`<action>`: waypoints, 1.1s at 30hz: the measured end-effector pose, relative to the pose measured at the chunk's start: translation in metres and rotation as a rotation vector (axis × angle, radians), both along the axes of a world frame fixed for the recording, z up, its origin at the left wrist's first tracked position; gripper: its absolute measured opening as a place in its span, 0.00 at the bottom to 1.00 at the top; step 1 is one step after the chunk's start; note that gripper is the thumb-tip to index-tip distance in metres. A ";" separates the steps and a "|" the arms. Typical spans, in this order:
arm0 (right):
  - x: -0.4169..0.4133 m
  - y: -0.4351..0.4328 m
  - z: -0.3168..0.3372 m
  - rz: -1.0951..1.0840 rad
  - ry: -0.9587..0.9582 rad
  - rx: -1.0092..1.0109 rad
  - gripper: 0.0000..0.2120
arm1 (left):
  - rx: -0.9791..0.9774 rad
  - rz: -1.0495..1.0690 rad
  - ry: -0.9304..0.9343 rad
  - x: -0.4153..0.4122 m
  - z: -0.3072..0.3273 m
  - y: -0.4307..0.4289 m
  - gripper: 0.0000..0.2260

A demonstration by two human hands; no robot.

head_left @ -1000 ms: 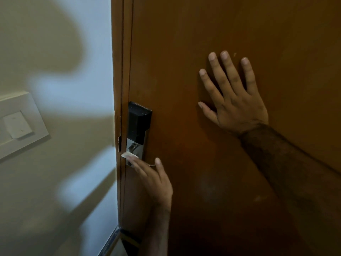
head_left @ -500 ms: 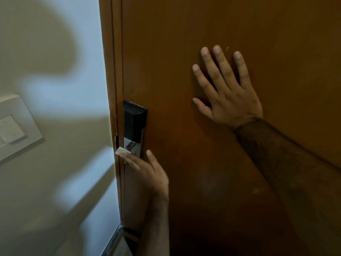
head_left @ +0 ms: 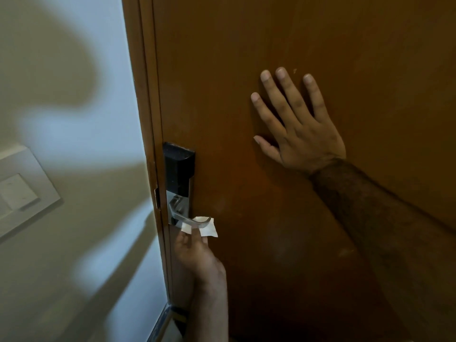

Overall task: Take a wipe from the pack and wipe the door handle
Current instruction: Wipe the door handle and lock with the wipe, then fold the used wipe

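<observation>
A silver lever door handle [head_left: 183, 218] sticks out from a lock plate with a black upper block [head_left: 179, 169] near the left edge of the brown door [head_left: 246, 58]. My left hand [head_left: 197, 253] reaches up from below and pinches a small white wipe [head_left: 209, 229] against the outer end of the handle. My right hand [head_left: 298, 129] lies flat on the door with fingers spread, up and to the right of the lock. No wipe pack is in view.
A pale wall [head_left: 74, 119] with a white switch plate [head_left: 22, 193] is to the left of the door frame [head_left: 144, 119]. A metal strip [head_left: 160, 322] shows at the bottom by the door's edge.
My left hand has dropped lower and slid the wipe from the plate's left side out along the lever to its end. The lever is now uncovered. My right hand stays on the door.
</observation>
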State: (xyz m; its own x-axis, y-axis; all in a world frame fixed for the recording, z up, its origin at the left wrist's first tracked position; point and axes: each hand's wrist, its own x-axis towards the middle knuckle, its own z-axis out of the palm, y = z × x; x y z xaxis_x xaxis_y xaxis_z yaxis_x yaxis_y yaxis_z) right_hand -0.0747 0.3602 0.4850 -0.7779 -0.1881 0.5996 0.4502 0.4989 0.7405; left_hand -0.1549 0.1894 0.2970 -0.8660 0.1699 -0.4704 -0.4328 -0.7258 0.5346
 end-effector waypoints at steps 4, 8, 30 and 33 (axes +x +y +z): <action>0.000 0.001 -0.001 0.000 -0.003 -0.005 0.37 | -0.078 -0.064 -0.070 0.018 -0.062 -0.031 0.11; 0.002 -0.003 0.002 -0.003 -0.022 -0.037 0.37 | -0.252 -0.160 -0.019 0.020 -0.070 -0.052 0.06; 0.063 -0.157 -0.067 0.082 0.275 -2.454 0.10 | -0.344 -0.634 0.772 0.009 0.053 -0.110 0.08; 0.073 -0.162 -0.064 0.147 0.394 -2.471 0.08 | -0.373 -0.655 1.029 0.012 0.057 -0.121 0.12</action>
State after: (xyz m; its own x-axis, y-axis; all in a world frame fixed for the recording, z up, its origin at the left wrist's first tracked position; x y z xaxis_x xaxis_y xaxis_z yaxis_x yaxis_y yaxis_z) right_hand -0.0018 0.1983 0.4208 -0.6861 0.6939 -0.2187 0.2622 -0.0446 -0.9640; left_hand -0.1426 0.0683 0.3540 -0.6624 0.7049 0.2538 0.0820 -0.2686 0.9598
